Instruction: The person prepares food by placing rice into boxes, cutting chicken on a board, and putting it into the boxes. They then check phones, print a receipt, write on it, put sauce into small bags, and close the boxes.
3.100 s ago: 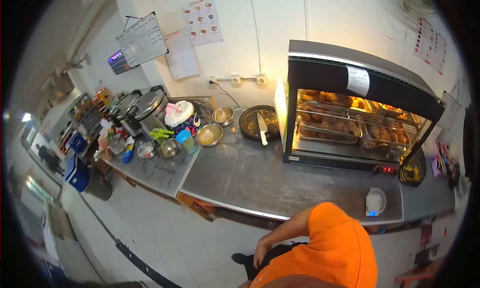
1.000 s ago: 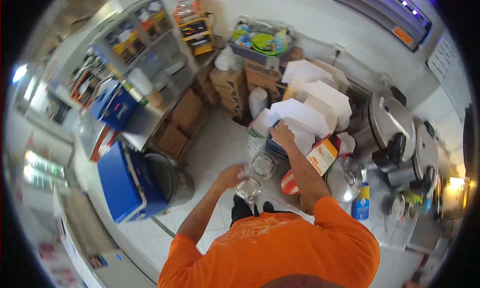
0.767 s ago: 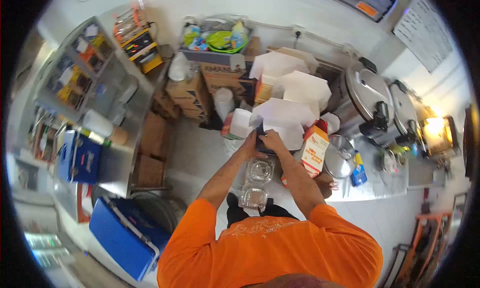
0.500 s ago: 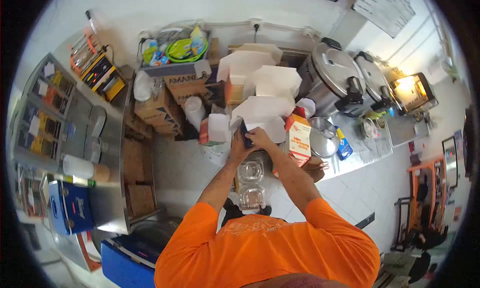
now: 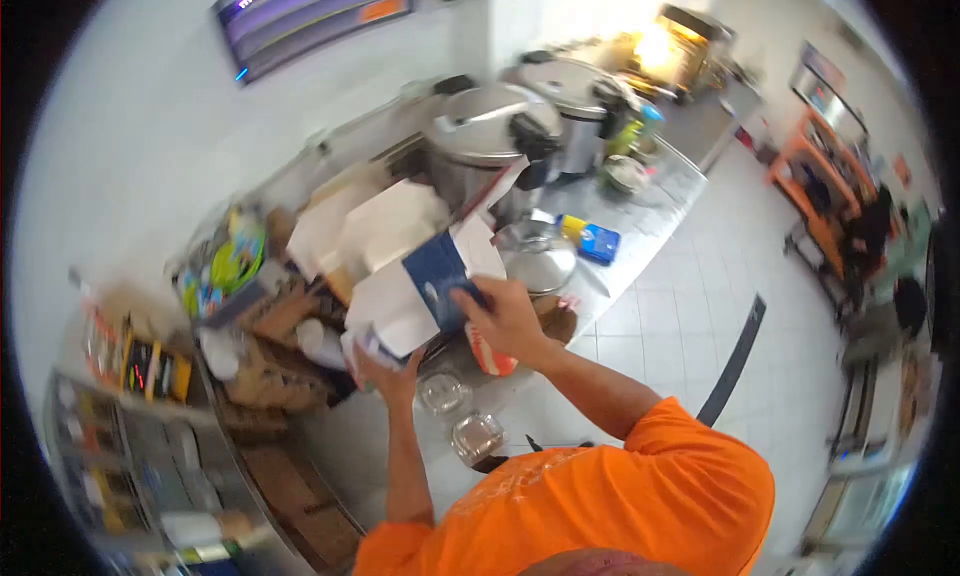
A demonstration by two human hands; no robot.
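Note:
My right hand [image 5: 500,319] is closed on a dark blue flat piece [image 5: 432,272], blurred by motion, held over the open white carton flaps [image 5: 392,306]. What kind of thing the blue piece is I cannot tell. Lower and to the left, my left hand [image 5: 390,378] has its thumb and fingers apart, right at a small white and red carton [image 5: 360,354] that it partly hides. Below the hands sit clear plastic clamshell containers [image 5: 476,436]. Close under my right hand shows a red and white printed carton [image 5: 490,354].
Large lidded metal pots [image 5: 492,121] stand behind the cartons, against the wall. A round metal lid [image 5: 538,258] and a blue and yellow packet [image 5: 590,239] lie on the steel table [image 5: 670,201]. Brown cardboard boxes [image 5: 275,376] and a tub with green items [image 5: 237,261] are at the left.
The view has turned to the right. My hands have moved apart: the right still holds the blue piece, which now shows its broad side, while the left has shifted to the small carton.

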